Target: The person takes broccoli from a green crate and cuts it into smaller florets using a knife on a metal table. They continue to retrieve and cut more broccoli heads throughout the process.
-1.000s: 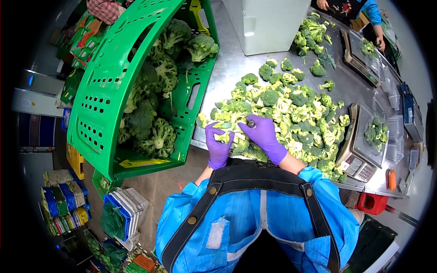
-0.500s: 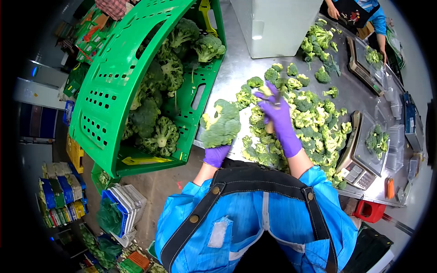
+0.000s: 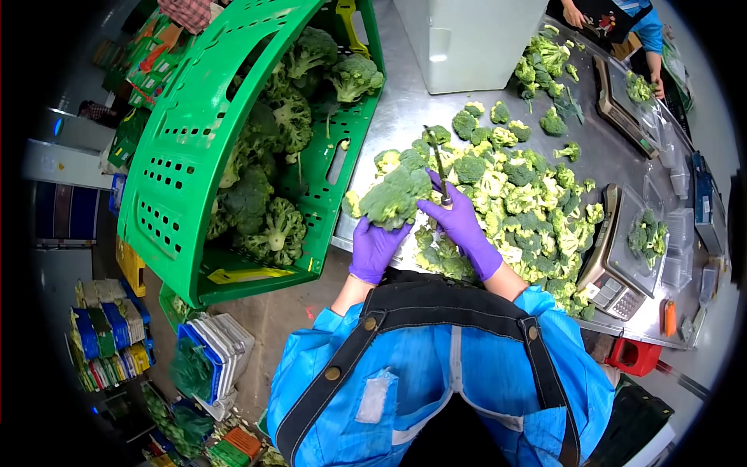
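A large broccoli head [image 3: 394,196] rests in my left hand [image 3: 374,251], whose purple-gloved fingers are wrapped under its near side. Pale cut stalk shows at the head's left edge. My right hand [image 3: 467,227], also gloved in purple, is closed around the handle of a knife [image 3: 439,165]. The dark blade points away from me and upward, just right of the head. The right thumb and fingers are close to the head's right side. Cut broccoli florets [image 3: 529,210] lie in a broad pile on the metal table, beneath and right of my right hand.
A tilted green crate [image 3: 175,167] of whole broccoli heads stands at the left. Beyond the pile is a grey bin [image 3: 475,47]. A weighing scale [image 3: 618,268] with florets, plastic trays [image 3: 678,247] and a second scale [image 3: 622,105] line the right. A co-worker [image 3: 615,19] stands at the far right.
My right hand has come down and left toward the broccoli head, and the knife blade now shows clearly. My left hand has turned the head and brought it slightly right.
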Demonstrator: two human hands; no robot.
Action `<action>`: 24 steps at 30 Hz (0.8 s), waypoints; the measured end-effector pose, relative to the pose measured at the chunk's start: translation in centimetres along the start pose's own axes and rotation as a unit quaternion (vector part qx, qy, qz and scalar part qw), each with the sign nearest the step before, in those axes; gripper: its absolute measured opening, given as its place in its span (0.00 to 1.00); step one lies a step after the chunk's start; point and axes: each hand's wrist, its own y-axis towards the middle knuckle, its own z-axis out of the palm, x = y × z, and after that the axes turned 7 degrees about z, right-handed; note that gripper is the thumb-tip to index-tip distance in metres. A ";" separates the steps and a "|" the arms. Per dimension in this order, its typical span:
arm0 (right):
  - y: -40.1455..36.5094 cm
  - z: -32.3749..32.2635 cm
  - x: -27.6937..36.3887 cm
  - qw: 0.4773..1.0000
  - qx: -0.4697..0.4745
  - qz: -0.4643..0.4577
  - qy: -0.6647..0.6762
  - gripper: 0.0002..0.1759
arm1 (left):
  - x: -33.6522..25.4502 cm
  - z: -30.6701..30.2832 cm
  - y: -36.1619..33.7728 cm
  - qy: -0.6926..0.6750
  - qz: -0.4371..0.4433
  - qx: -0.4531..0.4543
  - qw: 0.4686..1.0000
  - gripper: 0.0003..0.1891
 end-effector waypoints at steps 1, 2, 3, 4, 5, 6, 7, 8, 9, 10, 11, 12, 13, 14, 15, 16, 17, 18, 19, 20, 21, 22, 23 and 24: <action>-0.1 -0.4 0.0 0.998 0.014 0.042 0.038 0.37 | 0.0 -0.1 -0.2 0.013 -0.015 0.031 0.999 0.25; -0.1 -0.6 0.0 0.998 0.014 0.042 0.038 0.37 | 0.1 -0.1 -0.2 0.013 -0.015 0.031 0.999 0.25; 0.0 -0.7 -0.1 0.998 0.009 0.040 0.050 0.37 | 0.3 0.1 -0.3 0.103 -0.001 0.011 0.995 0.25; 0.0 -0.9 -0.2 0.997 0.005 0.038 0.063 0.37 | 0.5 0.2 -0.3 0.192 0.012 -0.010 0.981 0.26; 0.0 -1.0 -0.3 0.996 0.006 0.050 0.075 0.37 | 0.6 0.0 -0.2 0.186 0.012 -0.010 0.982 0.27; 0.0 -1.2 -0.4 0.996 0.006 0.050 0.075 0.37 | 0.5 -0.1 -0.2 0.186 0.011 -0.010 0.982 0.27; 0.0 -1.4 -0.5 0.994 0.012 0.064 0.084 0.37 | 0.3 -0.1 -0.2 0.185 -0.012 -0.003 0.983 0.26; 0.0 -1.5 -0.6 0.992 0.018 0.078 0.092 0.36 | 0.3 -0.1 -0.2 0.183 -0.035 0.004 0.982 0.26; 0.0 -1.6 -0.8 0.992 0.019 0.079 0.092 0.36 | 0.2 -0.1 -0.2 0.183 -0.034 0.003 0.983 0.26; 0.1 -1.6 -0.9 0.993 0.015 0.083 0.079 0.35 | 0.2 0.0 -0.1 0.178 -0.061 -0.018 0.982 0.25; 0.1 -1.6 -1.0 0.994 0.011 0.088 0.066 0.34 | 0.2 0.1 -0.2 0.172 -0.087 -0.040 0.980 0.24; 0.1 -1.6 -1.1 0.994 0.012 0.088 0.065 0.34 | 0.0 -0.5 -0.2 0.172 -0.086 -0.041 0.981 0.24; 0.1 -1.6 -1.1 0.997 0.010 0.073 0.037 0.32 | -0.2 -1.6 0.0 0.043 -0.116 -0.038 0.992 0.24; 0.1 -1.5 -1.0 0.998 0.007 0.056 0.009 0.31 | -0.1 -1.4 0.1 -0.085 -0.145 -0.034 0.985 0.24; 0.1 -1.6 -0.7 0.998 0.006 0.056 0.009 0.31 | -0.1 -0.9 -0.1 -0.042 -0.118 -0.114 0.986 0.23; -0.1 -1.7 -0.4 0.998 0.020 0.060 -0.013 0.29 | -0.1 -0.9 -0.1 -0.042 -0.120 -0.114 0.985 0.23; -0.3 -1.7 0.0 0.997 0.034 0.064 -0.035 0.28 | -0.1 -1.1 -0.2 -0.049 -0.125 -0.116 0.984 0.23; -0.4 -1.7 0.3 0.997 0.033 0.064 -0.035 0.28 | -0.2 -1.3 -0.3 -0.056 -0.129 -0.118 0.983 0.23; -0.5 -1.7 0.5 0.995 0.037 0.078 -0.055 0.28 | -0.3 -1.5 -0.3 -0.056 -0.129 -0.118 0.983 0.23; -0.6 -1.7 0.6 0.992 0.041 0.092 -0.074 0.27 | -0.3 -1.6 -0.2 -0.061 -0.128 -0.113 0.983 0.23; -0.5 -1.6 0.2 0.992 0.042 0.091 -0.075 0.27 | -0.4 -1.7 -0.1 -0.067 -0.126 -0.108 0.984 0.22; -0.2 -1.5 -0.7 0.995 0.021 0.078 -0.052 0.26 | -0.3 -1.7 -0.1 -0.067 -0.125 -0.107 0.984 0.22; -0.2 -1.3 -0.8 0.997 0.000 0.065 -0.029 0.25 | -0.2 -1.5 -0.1 0.027 -0.089 -0.103 0.990 0.22; -0.3 -1.4 -0.8 0.997 0.001 0.064 -0.030 0.25 | -0.1 -1.2 -0.2 0.121 -0.053 -0.098 0.986 0.22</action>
